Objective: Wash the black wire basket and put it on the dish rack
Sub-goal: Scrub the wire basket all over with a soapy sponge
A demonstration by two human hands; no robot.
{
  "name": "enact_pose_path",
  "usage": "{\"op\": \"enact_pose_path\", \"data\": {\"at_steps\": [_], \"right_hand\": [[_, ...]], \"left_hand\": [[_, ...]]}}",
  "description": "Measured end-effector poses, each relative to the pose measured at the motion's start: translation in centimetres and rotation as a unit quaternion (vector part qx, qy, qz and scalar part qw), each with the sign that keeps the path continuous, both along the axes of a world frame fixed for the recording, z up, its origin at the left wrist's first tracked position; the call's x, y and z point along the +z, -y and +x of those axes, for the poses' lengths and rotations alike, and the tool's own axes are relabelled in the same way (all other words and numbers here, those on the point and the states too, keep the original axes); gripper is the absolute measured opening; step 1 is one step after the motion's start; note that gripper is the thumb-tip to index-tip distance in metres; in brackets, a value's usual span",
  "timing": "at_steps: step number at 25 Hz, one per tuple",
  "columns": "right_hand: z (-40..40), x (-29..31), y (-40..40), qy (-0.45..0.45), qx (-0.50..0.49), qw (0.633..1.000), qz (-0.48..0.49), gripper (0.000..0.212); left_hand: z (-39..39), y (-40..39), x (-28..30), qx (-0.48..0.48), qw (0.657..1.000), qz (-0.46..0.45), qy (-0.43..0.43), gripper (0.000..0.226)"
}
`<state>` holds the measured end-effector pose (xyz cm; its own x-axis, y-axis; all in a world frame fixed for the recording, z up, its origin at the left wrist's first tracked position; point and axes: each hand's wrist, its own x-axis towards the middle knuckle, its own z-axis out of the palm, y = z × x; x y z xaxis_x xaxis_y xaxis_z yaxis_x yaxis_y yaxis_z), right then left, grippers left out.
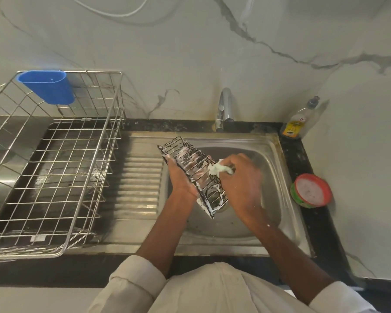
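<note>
Left hand (181, 179) grips the soapy black wire basket (193, 175) over the sink (287, 168); right hand (242, 177) clamps a scrubber (219, 169). Suds may cause slippage.

Head-worn wide-angle view, steeply down and forward, close over sink (287, 222) and counter (43, 274).

You face a white marble-look wall (190, 53) veined in grey, with a thin white cable (113, 12) looping across its top. Below it runs a black stone surface (307, 154) holding a stainless steel sink (280, 168) with a ribbed draining board (140, 177). A chrome tap (225, 107) rises at the wall's foot. The same veined marble turns the corner on your right (366, 177). Light falls soft and even.
</note>
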<state>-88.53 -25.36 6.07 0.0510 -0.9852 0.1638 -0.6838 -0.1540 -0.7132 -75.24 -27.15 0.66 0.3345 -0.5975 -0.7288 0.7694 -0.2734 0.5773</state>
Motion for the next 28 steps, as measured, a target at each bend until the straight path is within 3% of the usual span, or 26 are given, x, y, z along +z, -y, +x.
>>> {"op": "enact_pose_path", "data": {"at_steps": [4,6,8,10,12,14,15,18,22,24,28], "right_hand": [[0.6,-0.8,-2.2,0.034,0.16,0.986,-0.036,0.027],[-0.7,-1.5,-1.7,0.035,0.19,0.981,-0.018,0.025],[-2.2,-2.3,-1.1,-0.036,0.199,0.979,0.032,0.024],[-2.4,-2.2,-1.4,-0.083,0.186,0.975,0.085,0.023],[-1.2,-0.7,-1.3,-0.001,0.159,0.981,0.109,0.025],[0.2,1.2,-0.2,0.086,0.092,0.989,0.073,0.025],[0.5,1.8,0.6,0.086,0.061,0.993,0.045,0.025],[-0.4,2.5,1.6,-0.047,0.062,0.997,0.004,0.021],[-3.0,2.8,1.7,-0.096,0.183,0.973,0.101,0.031],[-2.5,2.8,3.5,-0.12,0.158,0.975,0.099,0.033],[0.3,2.3,7.6,-0.064,0.046,0.996,0.047,0.035]], "left_hand": [[0.0,0.8,-1.3,0.036,0.996,-0.054,-0.057,0.085],[0.1,1.0,-0.7,0.029,0.998,-0.031,-0.042,0.081],[0.5,0.8,0.4,0.053,0.998,-0.015,-0.024,0.07],[0.4,1.1,0.4,0.06,0.997,-0.04,-0.026,0.065],[-0.2,1.1,0.6,0.028,0.999,-0.032,-0.015,0.071],[-0.9,0.7,1.2,0.002,1.0,-0.012,-0.004,0.074],[-1.2,0.6,0.9,-0.013,1.0,-0.008,-0.003,0.074],[-1.5,0.3,0.0,-0.042,0.999,-0.014,0.006,0.081],[-1.8,-0.4,0.3,-0.117,0.99,-0.02,0.07,0.072],[-2.4,-0.9,0.7,-0.156,0.983,-0.034,0.088,0.073],[-2.6,-1.3,1.0,-0.199,0.974,-0.052,0.097,0.078]]}}
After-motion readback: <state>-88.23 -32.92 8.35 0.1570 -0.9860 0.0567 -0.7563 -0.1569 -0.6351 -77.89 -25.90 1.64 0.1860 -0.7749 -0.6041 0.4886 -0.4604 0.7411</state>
